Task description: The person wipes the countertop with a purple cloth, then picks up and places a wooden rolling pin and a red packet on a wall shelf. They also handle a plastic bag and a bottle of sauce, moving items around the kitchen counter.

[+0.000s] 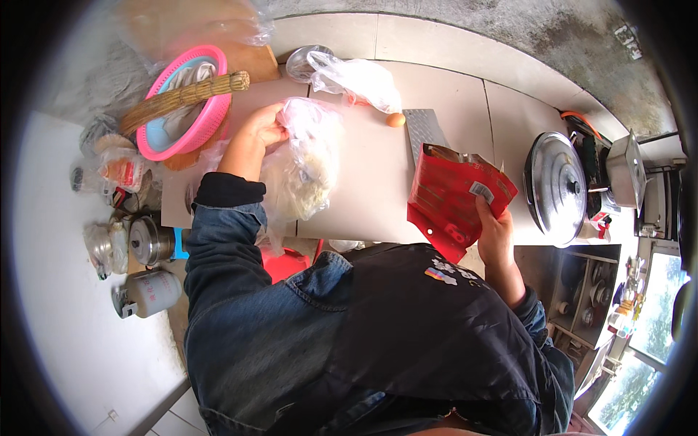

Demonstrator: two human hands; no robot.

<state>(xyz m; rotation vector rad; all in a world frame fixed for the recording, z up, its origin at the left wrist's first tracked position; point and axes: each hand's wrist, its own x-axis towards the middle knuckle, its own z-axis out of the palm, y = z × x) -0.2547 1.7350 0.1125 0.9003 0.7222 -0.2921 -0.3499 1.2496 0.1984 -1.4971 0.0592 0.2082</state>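
Note:
My left hand [268, 128] grips the gathered top of a clear plastic bag [308, 169], which hangs over the counter with something pale inside. In my right hand [493, 231] is a red plastic food packet [455, 191], its torn-looking top edge facing away from me. A metal grater or perforated plate [425, 125] lies partly behind the packet. Beside it is a brown egg [395, 120], close to a white plastic bag [360, 79] with something reddish in it.
On the left, a pink plastic basket [218, 120] holds cloth under a straw brush [185, 103]. A large lidded metal pan [559, 188] stands at the right, near a square metal pot [627, 171]. A red stool [283, 264] is below the counter; a gas cylinder [155, 294] stands left.

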